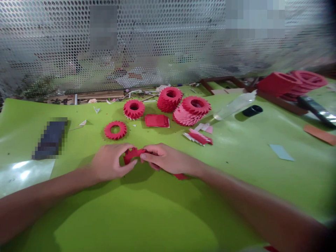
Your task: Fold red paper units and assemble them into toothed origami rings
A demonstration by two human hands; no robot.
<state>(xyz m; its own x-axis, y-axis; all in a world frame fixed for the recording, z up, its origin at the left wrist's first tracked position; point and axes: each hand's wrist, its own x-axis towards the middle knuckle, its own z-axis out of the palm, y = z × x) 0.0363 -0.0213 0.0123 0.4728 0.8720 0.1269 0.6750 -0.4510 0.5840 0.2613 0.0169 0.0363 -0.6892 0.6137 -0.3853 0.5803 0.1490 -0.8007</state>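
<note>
A curved red folded-paper strip (133, 153) with a toothed edge is held between my two hands above the green tabletop (131, 217). My left hand (111, 161) curls round its left end, thumb below and fingers above. At the strip's right end, my right hand (165, 157) pinches it between thumb and fingers. Part of a red paper piece (180, 176) shows beneath my right wrist. Just beyond my left hand lies a finished-looking flat red toothed ring (115, 130). A stack of red paper rectangles (156, 120) sits behind my right hand.
Stacked red paper rings (169, 99) stand at the back, with a red-and-pink stack (192, 110) beside them. Folded paper pieces (198, 137), a glue-like clear bottle (235, 105) and a black cap (252, 111) lie rightward. A blurred dark object (51, 138) is at left.
</note>
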